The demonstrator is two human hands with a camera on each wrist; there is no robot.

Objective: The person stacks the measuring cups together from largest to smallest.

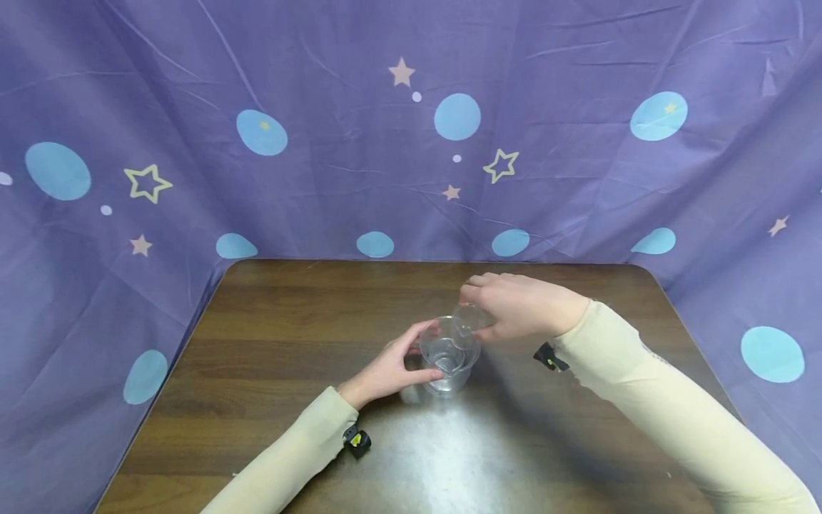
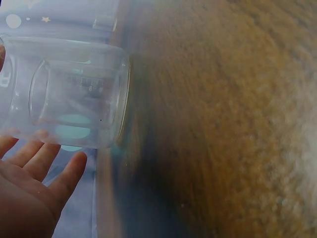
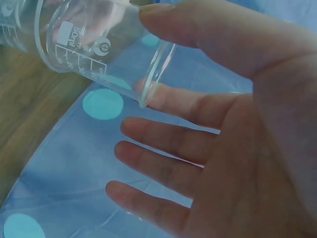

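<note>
A large clear glass beaker point(image 1: 447, 387) stands upright on the table, with a smaller beaker point(image 2: 81, 99) bearing faint markings inside it. My left hand point(image 1: 388, 366) holds the large beaker from the left side, thumb in front and fingers behind. Above its mouth, on the right, my right hand point(image 1: 519, 305) pinches a small beaker point(image 3: 94, 47) marked 50 ml near the rim, between thumb and index finger. The other right fingers stretch out free of the glass. Whether the 50 ml beaker touches the large one I cannot tell.
The brown wooden table point(image 1: 289, 335) has rounded far corners. A purple curtain point(image 1: 359, 143) with blue dots and stars hangs behind it and along both sides. Each sleeve has a small black device at the wrist.
</note>
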